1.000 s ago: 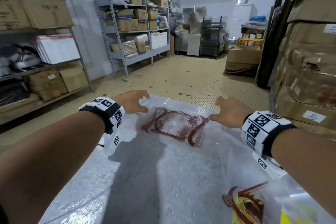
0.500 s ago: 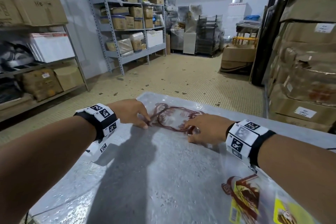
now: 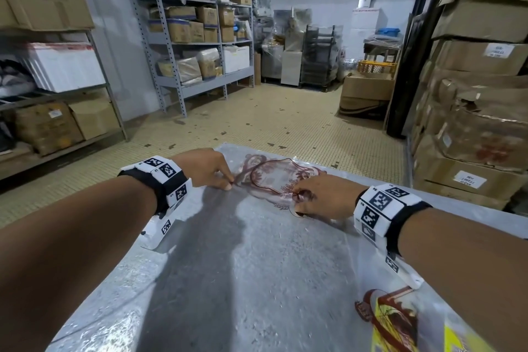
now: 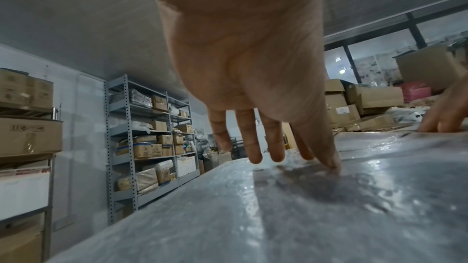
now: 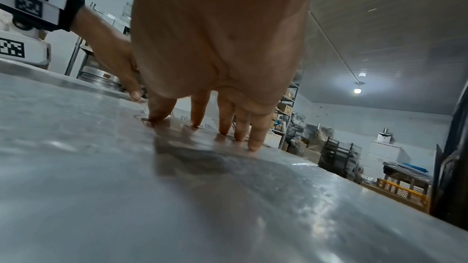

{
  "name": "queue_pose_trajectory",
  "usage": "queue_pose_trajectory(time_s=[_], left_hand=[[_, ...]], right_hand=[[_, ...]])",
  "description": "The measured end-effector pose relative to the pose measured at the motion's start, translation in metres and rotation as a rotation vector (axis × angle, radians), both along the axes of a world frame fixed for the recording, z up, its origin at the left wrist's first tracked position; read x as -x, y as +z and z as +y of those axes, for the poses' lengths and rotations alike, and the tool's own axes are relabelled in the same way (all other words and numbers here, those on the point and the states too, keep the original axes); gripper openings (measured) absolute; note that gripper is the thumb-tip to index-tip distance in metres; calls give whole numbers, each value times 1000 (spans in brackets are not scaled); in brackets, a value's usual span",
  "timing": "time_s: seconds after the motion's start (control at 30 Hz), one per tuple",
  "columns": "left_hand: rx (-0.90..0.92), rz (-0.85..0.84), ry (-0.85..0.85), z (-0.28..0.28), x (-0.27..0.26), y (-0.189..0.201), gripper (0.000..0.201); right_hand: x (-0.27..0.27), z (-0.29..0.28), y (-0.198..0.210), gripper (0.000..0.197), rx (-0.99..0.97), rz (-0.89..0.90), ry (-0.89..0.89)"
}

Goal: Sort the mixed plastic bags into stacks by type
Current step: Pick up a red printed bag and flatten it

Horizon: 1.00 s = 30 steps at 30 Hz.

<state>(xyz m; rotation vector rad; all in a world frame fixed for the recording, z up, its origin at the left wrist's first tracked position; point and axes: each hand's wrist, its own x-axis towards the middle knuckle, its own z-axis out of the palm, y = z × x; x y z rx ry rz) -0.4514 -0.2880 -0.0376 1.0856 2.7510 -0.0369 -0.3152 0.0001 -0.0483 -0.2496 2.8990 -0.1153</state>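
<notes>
we see a clear plastic bag with a red print flat at the counter's far end, our left hand and right hand pressing straight fingers on it, another printed bag near us

Dim bluish indoor light, one glowing ceiling bulb, soft arm shadows on the glossy plastic-covered counter (patchy glare), wide-angle bending at edges, blurred corners.

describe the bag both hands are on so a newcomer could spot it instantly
Start at the steel table and go to its far end. There a clear bag lies flat, with the left hand and right hand pressing on it. Its dark red outline crest has no yellow, unlike the near-right yellow-printed bag.
</notes>
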Motion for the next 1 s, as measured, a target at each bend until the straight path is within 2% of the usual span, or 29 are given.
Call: queue_pose_trajectory(time_s=[0.1,0.2,0.27,0.5,0.73,0.9,1.0], left_hand=[[-9,-10,-18,3,0,2,36],[-36,-21,-39,10,-2,2,54],[-46,-54,-75,17,-4,-1,58],[-44,-84,-135,31,0,1,39],[-62,-14,-134,33,1,-1,34],[-58,-50,-138,32,-5,0,34],[-51,-45,-119,30,-8,2,39]], right_hand=[[-1,1,3,56,58,10,-1],[-3,2,5,66,108,44,-26],[-5,1,5,69,98,34,-7],[0,-1,2,57,53,26,27],[5,-2,1,36,24,76,50],[-1,-6,3,63,1,50,49],[-2,-8,2,55,-10,70,75]])
